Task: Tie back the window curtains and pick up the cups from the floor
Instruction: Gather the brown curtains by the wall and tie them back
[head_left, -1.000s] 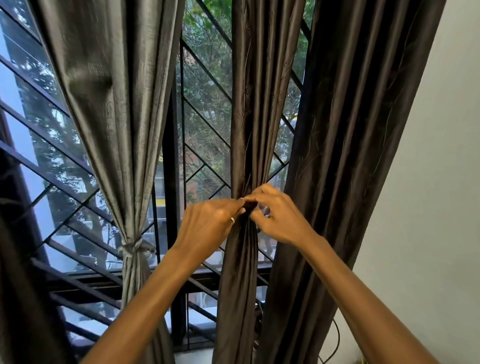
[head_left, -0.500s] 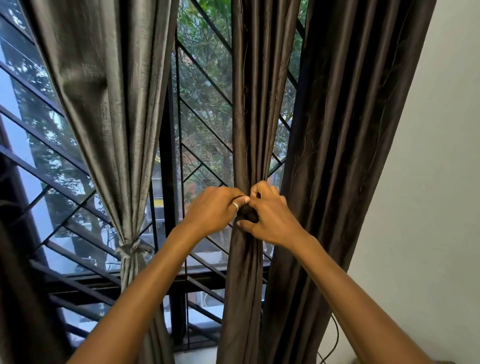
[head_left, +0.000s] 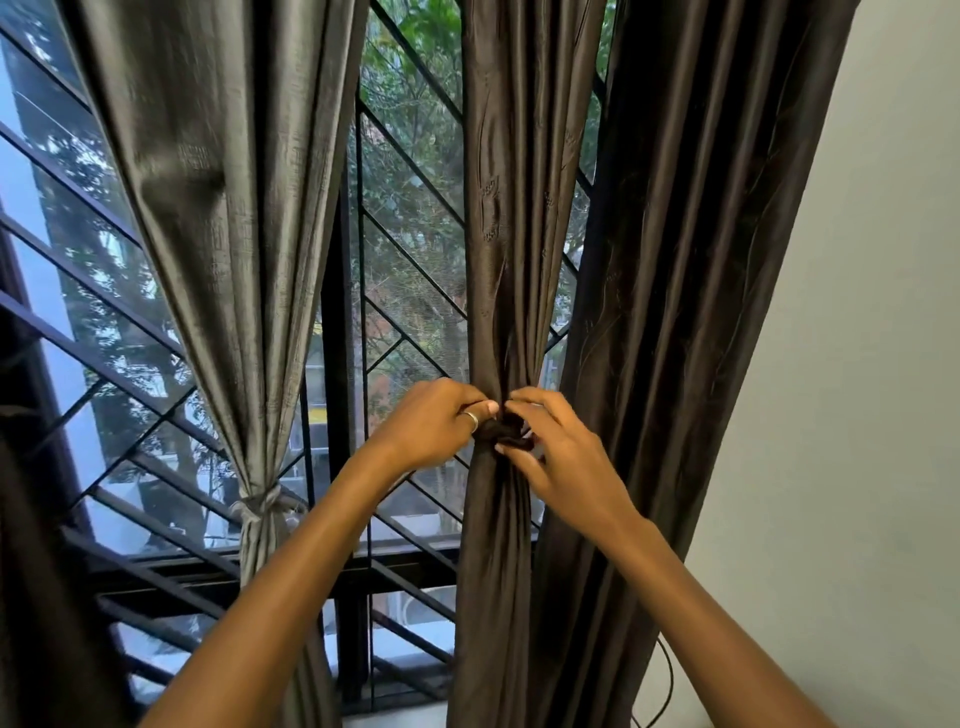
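A dark brown curtain (head_left: 511, 218) hangs in the middle, gathered tight at a dark tie (head_left: 500, 432). My left hand (head_left: 431, 423), with a ring on one finger, pinches the tie from the left. My right hand (head_left: 558, 460) holds the tie's other end from the right, fingers curled around it. A grey curtain (head_left: 218, 208) on the left is bound by its own tie (head_left: 260, 506). Another dark curtain (head_left: 691, 270) hangs loose on the right. No cups are in view.
Behind the curtains is a window with a black diagonal metal grille (head_left: 400, 291) and trees outside. A pale wall (head_left: 857, 395) fills the right side. A thin black cable (head_left: 667, 686) hangs near the bottom right.
Both hands have stayed at the middle curtain's tie, working it. The gather has tightened into a knot, and my right hand's fingers have spread a little lower.
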